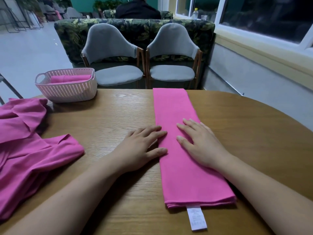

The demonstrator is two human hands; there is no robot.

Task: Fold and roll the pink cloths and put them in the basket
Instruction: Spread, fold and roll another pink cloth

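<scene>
Fingers (157,134) of the left hand (140,146) lie straight and slightly spread. Their tips rest on the left border of the long folded pink cloth strip (183,180), while the palm sits on the round-edged wooden table (110,116). The right hand (201,145) is flat as well, its fingers (184,128) extended on top of the strip and its heel over the strip's right border. Neither hand grips anything; both only press down.

The strip lies right of the table's middle and runs from the far edge towards the near edge. A white fabric care label (196,217) sticks out of its near end. The pale pink slotted plastic basket (67,92) stands by the far edge on the left, and a rolled pink cloth (71,78) is already inside it. A heap of loose pink cloths (25,150) is spread along the left edge.

Folding looks finished for this piece, so rolling is probably next. The cloth appears thin, soft and light, in several stacked layers that could slide apart or skew. A sensible hold is at one short end, both hands pinching the full width near its two corners. Turn that end over tightly and keep even pressure on both borders so the roll stays straight. Afterwards the roll would need a grasp around its middle, or it may spring open.
</scene>
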